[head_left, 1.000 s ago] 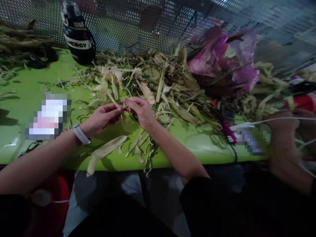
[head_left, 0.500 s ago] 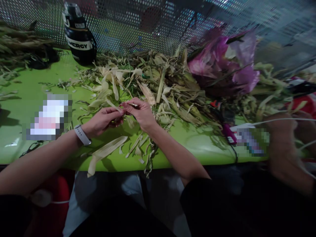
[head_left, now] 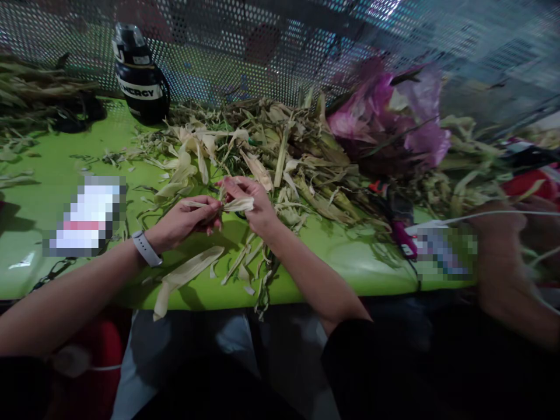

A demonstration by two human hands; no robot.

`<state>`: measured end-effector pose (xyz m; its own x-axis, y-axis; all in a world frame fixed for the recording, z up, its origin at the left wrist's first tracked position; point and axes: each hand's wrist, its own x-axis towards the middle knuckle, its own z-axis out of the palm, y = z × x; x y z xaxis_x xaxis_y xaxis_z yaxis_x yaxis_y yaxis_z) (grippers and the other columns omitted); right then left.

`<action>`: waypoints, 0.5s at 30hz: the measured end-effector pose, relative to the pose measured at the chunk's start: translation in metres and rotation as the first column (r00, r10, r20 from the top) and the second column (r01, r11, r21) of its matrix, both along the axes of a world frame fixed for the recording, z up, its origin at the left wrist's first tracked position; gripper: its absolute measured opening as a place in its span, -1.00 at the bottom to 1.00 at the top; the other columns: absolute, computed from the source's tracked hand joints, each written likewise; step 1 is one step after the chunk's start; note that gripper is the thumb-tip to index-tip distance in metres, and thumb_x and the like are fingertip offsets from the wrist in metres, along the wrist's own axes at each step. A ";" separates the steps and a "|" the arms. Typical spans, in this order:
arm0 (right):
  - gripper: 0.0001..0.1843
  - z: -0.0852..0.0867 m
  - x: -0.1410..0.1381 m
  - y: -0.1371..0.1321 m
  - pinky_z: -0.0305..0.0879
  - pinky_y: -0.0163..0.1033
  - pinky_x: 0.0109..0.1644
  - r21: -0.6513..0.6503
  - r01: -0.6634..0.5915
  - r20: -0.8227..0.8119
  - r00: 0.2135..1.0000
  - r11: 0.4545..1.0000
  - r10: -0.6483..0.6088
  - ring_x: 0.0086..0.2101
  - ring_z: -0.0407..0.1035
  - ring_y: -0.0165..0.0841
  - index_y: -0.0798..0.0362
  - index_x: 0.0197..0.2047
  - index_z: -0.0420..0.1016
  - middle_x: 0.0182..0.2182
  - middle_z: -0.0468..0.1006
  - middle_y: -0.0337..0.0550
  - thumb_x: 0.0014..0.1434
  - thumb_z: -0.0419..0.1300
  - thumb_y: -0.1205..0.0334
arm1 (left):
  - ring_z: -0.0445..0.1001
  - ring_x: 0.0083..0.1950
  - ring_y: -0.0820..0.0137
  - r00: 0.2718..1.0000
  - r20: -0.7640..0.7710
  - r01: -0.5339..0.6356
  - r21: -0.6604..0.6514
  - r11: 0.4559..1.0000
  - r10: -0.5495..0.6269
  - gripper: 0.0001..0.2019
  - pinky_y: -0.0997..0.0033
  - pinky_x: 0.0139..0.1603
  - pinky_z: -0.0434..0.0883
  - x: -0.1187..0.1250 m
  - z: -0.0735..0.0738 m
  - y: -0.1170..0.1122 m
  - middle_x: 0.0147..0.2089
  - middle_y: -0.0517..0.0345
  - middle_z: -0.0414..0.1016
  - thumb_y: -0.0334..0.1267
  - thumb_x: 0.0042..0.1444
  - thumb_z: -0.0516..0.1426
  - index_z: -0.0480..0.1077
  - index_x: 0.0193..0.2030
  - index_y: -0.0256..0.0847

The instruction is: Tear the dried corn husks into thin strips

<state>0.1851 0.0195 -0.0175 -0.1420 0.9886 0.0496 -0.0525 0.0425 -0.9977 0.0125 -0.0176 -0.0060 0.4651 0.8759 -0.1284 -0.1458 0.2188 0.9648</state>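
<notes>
A pale strip of dry husk (head_left: 238, 205) is held between the two hands, just above the near part of the green worktop (head_left: 350, 274), its broader end lying across the front of the right hand (head_left: 258, 204). The left hand (head_left: 188, 220) is nearly closed, thumb and fingers pinched together on the strip's narrow end. The right hand is partly closed, its fingers curled toward the left fingertips; whether they grip the strip, I cannot tell.

A light wristband (head_left: 146, 249) circles the left wrist. Below the hands, a long, wide husk leaf (head_left: 188, 273) lies with one end over the worktop's near edge, and thin scraps (head_left: 245, 268) are scattered to its right.

Beyond the hands spreads a heap of husks and dry leaves (head_left: 315, 154), with a crumpled purple bag (head_left: 389, 125) at its right. A dark bottle (head_left: 142, 87) stands upright at the heap's left, before a perforated metal screen (head_left: 227, 52). A phone (head_left: 85, 216) with a lit, blurred display lies left of the left hand. At the far right, another person's arm (head_left: 501, 256) reaches over the worktop behind a white cord (head_left: 503, 211).
</notes>
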 end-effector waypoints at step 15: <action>-0.52 0.006 -0.001 -0.010 0.18 -0.35 -0.46 0.108 -0.078 0.054 0.996 0.991 0.072 -0.55 0.17 -0.54 0.04 -0.41 0.48 -0.56 0.37 -0.36 -0.09 0.38 -0.23 | 0.59 -0.43 0.42 0.992 0.108 -0.042 -0.158 0.986 0.060 -0.67 0.55 -0.48 0.43 -0.002 -0.006 0.003 -0.35 0.09 0.62 -0.11 -0.04 0.37 0.38 -0.29 -0.23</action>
<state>0.1845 0.0097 -0.0118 -0.2204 0.9640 0.1486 -0.0098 0.1501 -0.9886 0.0107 -0.0142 -0.0121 0.4392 0.8724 -0.2147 -0.2657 0.3544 0.8966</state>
